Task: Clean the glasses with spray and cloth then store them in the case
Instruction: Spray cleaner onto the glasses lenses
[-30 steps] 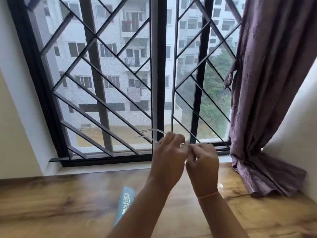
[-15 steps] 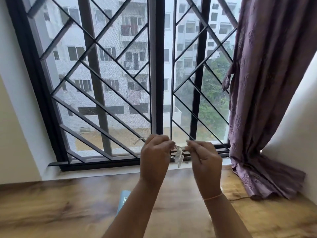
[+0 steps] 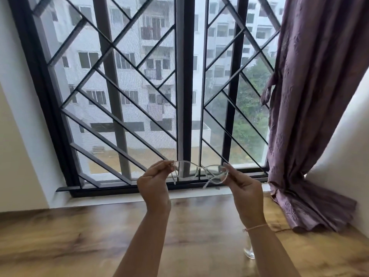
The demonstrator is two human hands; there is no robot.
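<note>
The glasses point(image 3: 200, 172) have a clear transparent frame and are held up in front of the window, lenses facing me. My left hand point(image 3: 154, 186) pinches the left end of the frame. My right hand point(image 3: 244, 191) pinches the right end, with a thin pink band on that wrist. Both temple arms hang folded down behind the lenses. A small clear bottle point(image 3: 249, 250) stands on the wooden table, mostly hidden behind my right forearm. No cloth or case shows in this view.
A wooden table point(image 3: 79, 236) runs under my arms to the window sill. The black-framed window with a diagonal grille point(image 3: 119, 116) fills the back. A purple curtain point(image 3: 309, 116) hangs at the right and pools on the table corner.
My hands have moved apart, and the glasses have turned from edge-on to lenses facing me. The blue object seen by my left forearm is no longer in view.
</note>
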